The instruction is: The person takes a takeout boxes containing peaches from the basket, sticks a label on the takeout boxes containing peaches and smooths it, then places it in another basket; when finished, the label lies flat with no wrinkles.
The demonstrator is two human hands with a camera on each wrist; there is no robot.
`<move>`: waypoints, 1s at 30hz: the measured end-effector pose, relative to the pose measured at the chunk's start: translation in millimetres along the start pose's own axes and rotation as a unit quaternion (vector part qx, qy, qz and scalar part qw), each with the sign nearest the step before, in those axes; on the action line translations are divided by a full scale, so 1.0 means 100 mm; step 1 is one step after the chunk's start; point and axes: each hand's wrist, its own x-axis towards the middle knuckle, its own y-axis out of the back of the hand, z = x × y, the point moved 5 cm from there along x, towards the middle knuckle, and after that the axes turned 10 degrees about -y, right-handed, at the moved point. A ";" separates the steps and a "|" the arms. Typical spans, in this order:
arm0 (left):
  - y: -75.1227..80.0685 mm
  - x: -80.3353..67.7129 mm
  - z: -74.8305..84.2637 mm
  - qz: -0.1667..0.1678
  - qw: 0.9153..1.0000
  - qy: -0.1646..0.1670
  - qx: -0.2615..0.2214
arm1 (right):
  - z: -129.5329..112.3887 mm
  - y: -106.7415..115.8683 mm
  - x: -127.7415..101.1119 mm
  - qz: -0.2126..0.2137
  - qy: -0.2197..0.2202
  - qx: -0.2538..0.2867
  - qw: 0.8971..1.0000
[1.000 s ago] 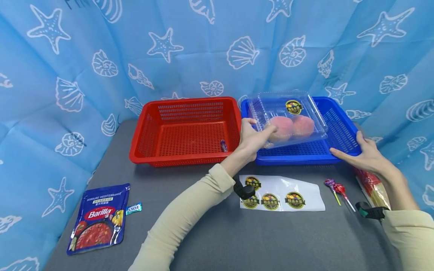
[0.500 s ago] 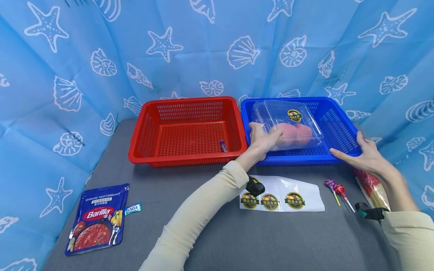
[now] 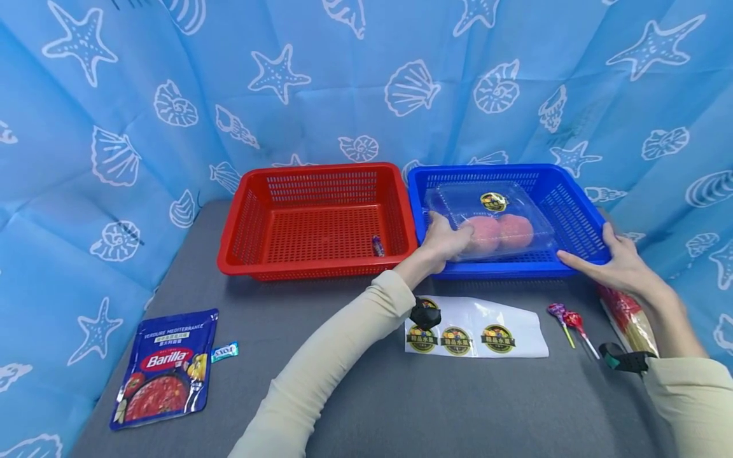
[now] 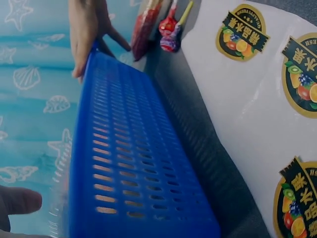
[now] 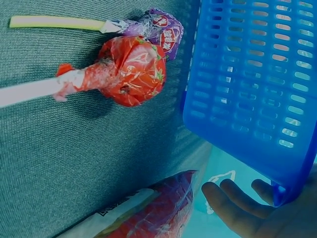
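Left hand [image 3: 449, 240] is at the near left corner of the clear clamshell box [image 3: 492, 219], fingers curled onto its edge and lid, and the box sits low inside the blue basket [image 3: 578, 210], apparently on the mesh floor, though the near wall hides its underside. Two pink peaches [image 3: 499, 232] show through the plastic, side by side, with a round fruit sticker [image 3: 493, 201] on the lid above them. Over on the other side, the right hand [image 3: 609, 264] lies along the basket's near right corner, fingers fairly straight on the rim, thumb up over the edge: steadying the basket, not gripping anything.

How does that box handle? My read: light, thin plastic, springy and slick, the sort that buckles if pinched in the middle of the lid. The fruit inside looks free to roll and would bruise (soft-looking skins, no padding visible), so it wants to stay level. Best hold looks like the stiff rim at a corner or along a short side, thumb on top, fingers beneath.

Around the work: the red basket [image 3: 321, 216] just beside the blue one, a small wrapped sweet [image 3: 377, 245] on its floor. On the grey table [image 3: 355, 407], a sticker sheet [image 3: 487, 334] in front of the blue basket, two lollipops [image 3: 567, 320] to its right, a red-and-clear packet [image 3: 627, 318] partly behind the right forearm, and far left a Barilla sauce pouch [image 3: 166, 369] with a little sachet [image 3: 225, 351] beside it
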 end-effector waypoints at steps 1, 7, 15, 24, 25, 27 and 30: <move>0.01 0.00 0.00 -0.003 1.000 0.001 0.013 | -0.01 0.00 0.00 -0.001 -0.001 -0.003 1.000; 0.06 0.00 0.05 -0.018 0.998 -0.010 0.060 | -0.02 0.01 0.01 0.001 -0.002 0.000 1.000; 0.12 -0.10 0.14 -0.070 0.992 -0.060 0.084 | 0.04 0.00 0.02 0.000 -0.010 0.004 1.000; 0.50 -0.35 0.20 -0.160 0.927 -0.231 0.249 | -0.07 -0.05 -0.18 0.112 -0.022 -0.045 0.993; 0.56 -0.39 0.20 -0.162 0.917 -0.249 0.267 | -0.11 -0.06 -0.22 0.130 -0.014 -0.052 0.990; 0.69 -0.50 0.20 -0.164 0.898 -0.277 0.300 | -0.20 -0.10 -0.32 0.167 0.012 -0.069 0.983; 0.91 -0.69 0.17 -0.154 0.871 -0.297 0.360 | -0.33 -0.18 -0.46 0.219 0.067 -0.090 0.969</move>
